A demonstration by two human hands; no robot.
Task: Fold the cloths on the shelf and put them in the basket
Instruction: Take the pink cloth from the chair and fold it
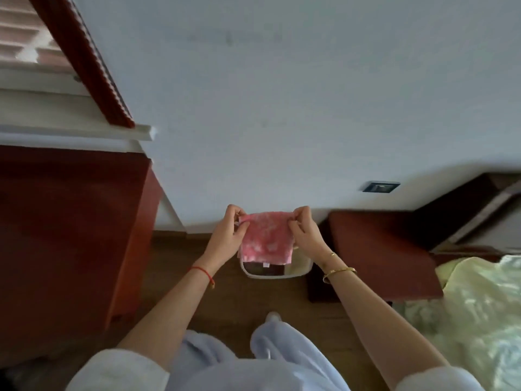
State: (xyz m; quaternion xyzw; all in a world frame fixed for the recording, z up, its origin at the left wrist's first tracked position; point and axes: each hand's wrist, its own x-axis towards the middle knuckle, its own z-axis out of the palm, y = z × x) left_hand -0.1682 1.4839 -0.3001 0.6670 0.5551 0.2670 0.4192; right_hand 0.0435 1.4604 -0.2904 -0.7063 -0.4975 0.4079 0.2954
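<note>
Two bare hands are up in front of the person, each pinching a top corner of a small pink cloth with a mottled white pattern (266, 239). Left hand (228, 234) has its fingers curled in tight on the left corner, thumb side facing the camera, with a thin red string bracelet (203, 271) on that wrist. Right hand (306, 231) does the same on the right corner, fingers bunched and closed on the fabric, and there are gold bangles (339, 271) on that wrist. Both forearms reach straight out from the body and angle in toward each other, so the hands end up close together with the cloth stretched between them.

The cloth hangs down flat from the two pinched corners, and it looks doubled over, with a paler layer peeking out along the bottom edge. It's held in the air right above a white-rimmed rectangular basket (277, 275) sitting on the wooden floor, not touching it as far as I can tell. Its lower edge covers the far part of the basket from this angle.

Left of the basket there's a dark red wooden cabinet (70, 235). Right of the basket is a dark red low table (386, 255), and past that some pale yellow-green bedding (473, 311). Near side of the basket you can see light blue trouser legs (282, 342).
</note>
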